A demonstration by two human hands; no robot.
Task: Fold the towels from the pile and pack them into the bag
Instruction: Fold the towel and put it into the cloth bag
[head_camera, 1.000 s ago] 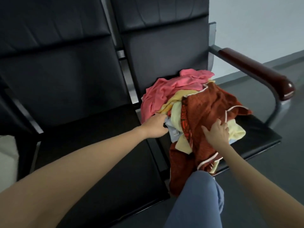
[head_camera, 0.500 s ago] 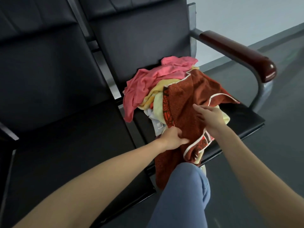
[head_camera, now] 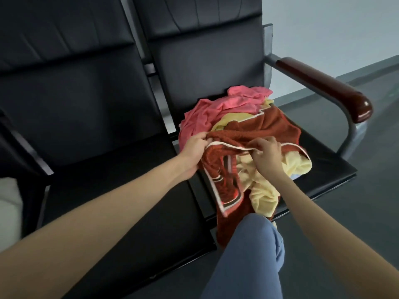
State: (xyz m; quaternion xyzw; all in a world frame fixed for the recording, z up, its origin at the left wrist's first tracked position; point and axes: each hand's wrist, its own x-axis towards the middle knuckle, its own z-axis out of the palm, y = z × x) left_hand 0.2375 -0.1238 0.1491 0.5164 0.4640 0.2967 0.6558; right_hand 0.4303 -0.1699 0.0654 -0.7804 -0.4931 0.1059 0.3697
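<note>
Both hands grasp the rust-red towel (white-trimmed) by its edge: left hand and right hand, atop the pile on the black seat.

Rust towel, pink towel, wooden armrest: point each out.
rust towel (head_camera: 274,124), head view, flat upper panel.
pink towel (head_camera: 218,108), head view, crumpled middle.
wooden armrest (head_camera: 323,86), head view, top of pad.

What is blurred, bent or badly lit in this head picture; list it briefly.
Head view: soft, even light with no hard shadows; a small glare spot on the glossy armrest; the left hand and the red towel it grips are slightly motion-smeared; the wide-angle lens bows the seat backs; the black upholstery loses detail.
</note>
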